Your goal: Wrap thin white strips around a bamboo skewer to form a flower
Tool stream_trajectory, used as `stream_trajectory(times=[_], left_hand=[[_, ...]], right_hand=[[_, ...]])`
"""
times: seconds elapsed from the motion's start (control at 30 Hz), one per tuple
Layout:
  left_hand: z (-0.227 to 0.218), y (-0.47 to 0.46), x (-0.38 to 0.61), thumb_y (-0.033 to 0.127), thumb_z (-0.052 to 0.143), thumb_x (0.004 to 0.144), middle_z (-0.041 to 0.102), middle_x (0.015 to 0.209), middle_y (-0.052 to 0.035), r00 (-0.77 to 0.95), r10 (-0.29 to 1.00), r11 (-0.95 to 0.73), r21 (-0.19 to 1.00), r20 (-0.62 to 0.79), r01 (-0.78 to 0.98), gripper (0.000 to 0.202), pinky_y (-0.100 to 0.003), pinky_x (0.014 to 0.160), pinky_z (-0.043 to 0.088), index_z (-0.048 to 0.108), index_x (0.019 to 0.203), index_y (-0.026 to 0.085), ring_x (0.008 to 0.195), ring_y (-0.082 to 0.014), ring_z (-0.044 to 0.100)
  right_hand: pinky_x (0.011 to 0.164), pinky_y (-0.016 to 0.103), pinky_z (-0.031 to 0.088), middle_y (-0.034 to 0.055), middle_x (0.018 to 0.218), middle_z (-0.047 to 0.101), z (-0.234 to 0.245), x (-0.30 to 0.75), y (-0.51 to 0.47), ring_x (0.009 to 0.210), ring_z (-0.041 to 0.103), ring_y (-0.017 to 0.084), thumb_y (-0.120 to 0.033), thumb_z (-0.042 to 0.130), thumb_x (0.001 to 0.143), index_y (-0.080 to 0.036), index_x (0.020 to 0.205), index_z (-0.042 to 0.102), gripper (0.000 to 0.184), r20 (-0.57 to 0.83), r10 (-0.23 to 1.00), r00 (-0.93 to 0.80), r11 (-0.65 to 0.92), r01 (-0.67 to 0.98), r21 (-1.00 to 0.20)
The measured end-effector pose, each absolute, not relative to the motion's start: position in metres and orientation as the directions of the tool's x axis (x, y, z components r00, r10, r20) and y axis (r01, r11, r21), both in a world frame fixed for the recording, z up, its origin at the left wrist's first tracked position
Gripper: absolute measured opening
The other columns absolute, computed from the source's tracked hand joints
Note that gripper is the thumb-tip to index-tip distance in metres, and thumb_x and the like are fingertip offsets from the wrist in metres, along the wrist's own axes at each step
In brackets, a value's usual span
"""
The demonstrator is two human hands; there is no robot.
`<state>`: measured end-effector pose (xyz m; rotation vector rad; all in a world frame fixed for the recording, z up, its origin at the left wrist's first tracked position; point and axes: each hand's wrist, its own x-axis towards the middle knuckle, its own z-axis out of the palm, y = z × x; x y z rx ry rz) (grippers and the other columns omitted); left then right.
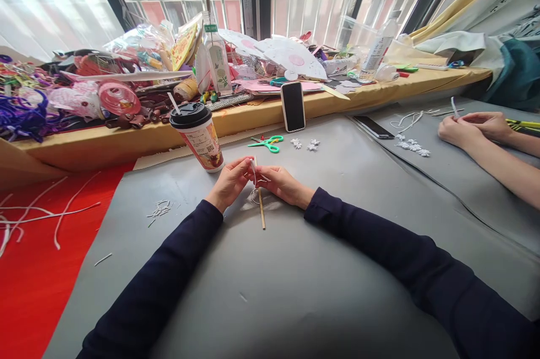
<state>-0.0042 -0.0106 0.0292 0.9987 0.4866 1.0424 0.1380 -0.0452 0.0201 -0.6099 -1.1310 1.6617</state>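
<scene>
My left hand (231, 182) pinches a thin white cord (254, 197) near the top of a slim wooden stick (262, 214). From the right, my right hand (282, 183) closes its fingers around the stick's upper part and the cord. A small loop of cord hangs below the fingertips, and the stick's lower end points toward me. Just beyond my hands lie green-handled scissors (270, 144). Two small white knotted cord flowers (313, 145) rest to the right of the scissors. The exact grip between the fingertips is partly hidden.
A lidded paper cup (200, 139) stands left of my hands. Cord scraps (160, 209) lie on the grey mat. A phone (292, 107) leans against the cluttered ledge; another phone (373, 127) lies flat. At right, a co-worker's hands (475, 127) hold white cord.
</scene>
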Motion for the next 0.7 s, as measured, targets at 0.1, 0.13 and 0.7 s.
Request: stream_trajectory(times=[0.1, 0.13, 0.7], left_hand=[[0.03, -0.012, -0.004, 0.028, 0.067, 0.067, 0.056, 0.064, 0.0, 0.446, 0.891, 0.141, 0.879, 0.089, -0.456, 0.019, -0.022, 0.058, 0.04, 0.066, 0.081, 0.016, 0.059, -0.0084, 0.05], [0.03, -0.012, -0.003, 0.028, 0.067, 0.066, 0.056, 0.063, 0.0001, 0.439, 0.894, 0.136, 0.884, 0.085, -0.448, 0.021, -0.023, 0.058, 0.041, 0.066, 0.082, 0.016, 0.059, -0.0087, 0.05], [0.02, -0.012, 0.005, 0.037, 0.065, 0.064, 0.057, 0.067, -0.0014, 0.299, 0.949, -0.003, 0.947, 0.105, -0.321, 0.03, -0.025, 0.06, 0.041, 0.068, 0.083, 0.013, 0.06, -0.0093, 0.05]], right_hand=[[0.072, 0.026, 0.04, 0.0015, 0.075, 0.056, 0.019, 0.138, -0.045, 0.072, 0.049, 0.01, -0.039, 0.061, 0.071, -0.015, 0.073, 0.064, 0.024, 0.112, 0.917, -0.382, -0.071, -0.433, -0.898], [0.072, 0.026, 0.04, 0.0013, 0.074, 0.056, 0.019, 0.138, -0.045, 0.071, 0.049, 0.01, -0.039, 0.062, 0.071, -0.015, 0.073, 0.064, 0.024, 0.113, 0.919, -0.378, -0.063, -0.421, -0.905], [0.058, 0.023, 0.034, -0.0013, 0.06, 0.052, 0.016, 0.14, -0.043, 0.058, 0.043, 0.009, -0.049, 0.058, 0.068, -0.014, 0.067, 0.063, 0.035, 0.164, 0.967, -0.195, 0.158, -0.044, -0.986]])
